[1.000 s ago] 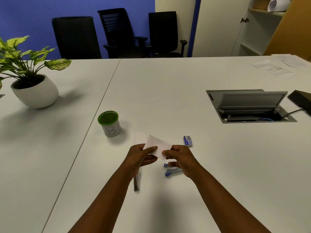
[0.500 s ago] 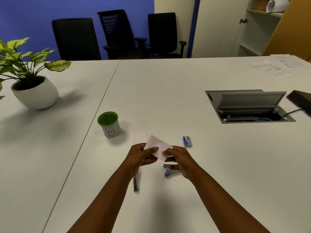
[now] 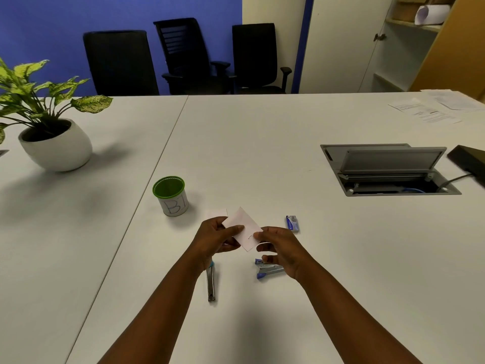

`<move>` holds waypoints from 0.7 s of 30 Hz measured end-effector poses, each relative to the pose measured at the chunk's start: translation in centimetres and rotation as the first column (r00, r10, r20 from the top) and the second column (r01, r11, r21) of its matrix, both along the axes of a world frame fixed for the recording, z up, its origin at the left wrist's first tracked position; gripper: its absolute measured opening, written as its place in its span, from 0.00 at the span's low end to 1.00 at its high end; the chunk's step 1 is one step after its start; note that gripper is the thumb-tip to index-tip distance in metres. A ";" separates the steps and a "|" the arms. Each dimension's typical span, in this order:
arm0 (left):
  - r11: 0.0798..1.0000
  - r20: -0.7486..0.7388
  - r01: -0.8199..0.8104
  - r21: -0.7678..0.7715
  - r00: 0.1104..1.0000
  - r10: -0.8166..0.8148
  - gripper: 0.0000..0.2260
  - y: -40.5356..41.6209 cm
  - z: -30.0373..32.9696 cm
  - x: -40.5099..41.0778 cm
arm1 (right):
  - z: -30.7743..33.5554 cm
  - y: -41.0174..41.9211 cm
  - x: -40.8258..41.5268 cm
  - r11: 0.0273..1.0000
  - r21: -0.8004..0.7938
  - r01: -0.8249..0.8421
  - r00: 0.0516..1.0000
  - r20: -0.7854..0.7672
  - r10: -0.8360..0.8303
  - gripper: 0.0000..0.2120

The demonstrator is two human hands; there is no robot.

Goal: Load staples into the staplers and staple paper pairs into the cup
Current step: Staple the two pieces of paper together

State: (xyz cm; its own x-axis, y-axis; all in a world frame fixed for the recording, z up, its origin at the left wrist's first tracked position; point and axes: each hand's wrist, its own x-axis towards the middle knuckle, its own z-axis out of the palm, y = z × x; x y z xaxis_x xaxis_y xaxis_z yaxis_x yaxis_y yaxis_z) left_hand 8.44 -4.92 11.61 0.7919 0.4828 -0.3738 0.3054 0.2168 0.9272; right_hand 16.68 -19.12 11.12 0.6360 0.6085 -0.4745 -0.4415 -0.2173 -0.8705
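I pinched the paper pair (image 3: 244, 228) between my left hand (image 3: 215, 239) and right hand (image 3: 282, 249) above the table (image 3: 262, 153), near the green-rimmed cup (image 3: 171, 195), whose contents I couldn't tell, with two staplers (image 3: 269, 269) and one staple box (image 3: 292, 223) lying nearby.

A white table (image 3: 262, 143) carries a green-rimmed cup (image 3: 170, 196) at ten o'clock of centre, a potted plant (image 3: 49, 132) far at ten, a staple box (image 3: 292, 223), two staplers (image 3: 210, 282) (image 3: 269, 269) at six, a paper slip (image 3: 216, 213), printed sheets (image 3: 430, 111) at two.
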 end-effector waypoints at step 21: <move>0.758 -0.008 -0.329 0.564 0.915 0.403 0.14 9.2 -3.7 -3.4 | -0.8 8.0 -0.3 0.957 0.048 0.285 0.924 0.250 -0.288 0.07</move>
State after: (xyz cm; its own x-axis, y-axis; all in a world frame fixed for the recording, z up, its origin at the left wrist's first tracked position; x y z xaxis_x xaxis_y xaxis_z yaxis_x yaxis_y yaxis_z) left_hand 5.05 4.26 7.91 0.4784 0.8771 -0.0429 0.4247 -0.1884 0.8855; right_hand 16.37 -11.12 10.35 0.8816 0.3868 -0.2705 -0.2497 -0.1041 -0.9627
